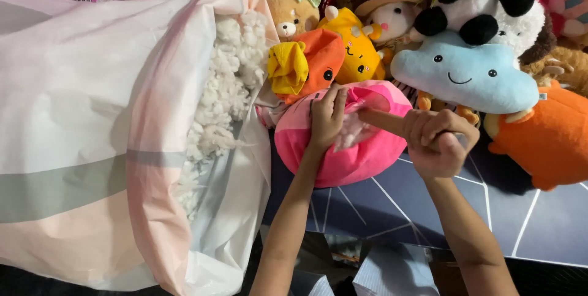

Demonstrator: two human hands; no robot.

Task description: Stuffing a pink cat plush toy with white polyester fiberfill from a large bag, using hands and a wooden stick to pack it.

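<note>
Here, the pink plush (361, 161), just right of the stuffing bag (92, 149), is pressed by the flat left hand (326, 118); a wooden stick (383, 121) is gripped in the fisted right hand (438, 140) and pushed into its opening.

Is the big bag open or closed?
Open. The bag lies on its side with its mouth gaping, and white stuffing shows inside it, next to the pink toy that both hands work on.

A blue cloud cushion (463, 71), a panda toy (490, 2), an orange plush (539, 137) and a small teddy bear (288, 11) crowd behind; a dark blue mat (392, 204) lies below.
</note>
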